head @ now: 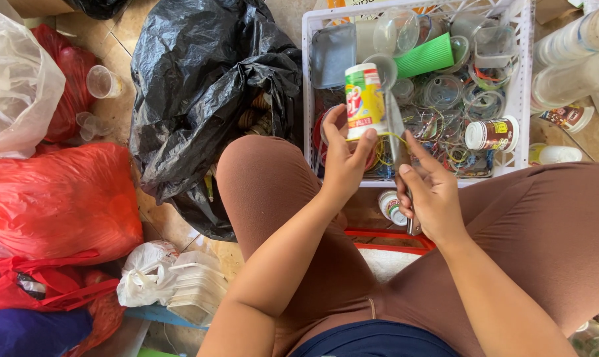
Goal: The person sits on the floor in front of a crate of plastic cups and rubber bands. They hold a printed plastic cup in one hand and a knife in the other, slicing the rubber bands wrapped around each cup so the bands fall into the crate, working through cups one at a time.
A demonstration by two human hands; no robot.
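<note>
In the centre of the frame, just above the knees, the left hand (342, 162) holds a small plastic cup (364, 100) with a yellow and green label, fingers wrapped round its lower body, thumb on one side. The right hand (433, 195) is closed on the handle of a knife (397, 135), whose blade points up and lies against the cup's right side. The cup looks light and thin-walled, likely to dent under a hard squeeze and a little slick where the label is glossy; holding it low on the body, as here, leaves the labelled side free for the blade. Behind both hands, in the upper right, stands a white plastic crate (307, 79) full of clear cups, lids and rubber bands, with a green corrugated sleeve (426, 57) on top. A black bag (200, 79) lies at upper centre, red bags (55, 198) on the floor at left.
</note>
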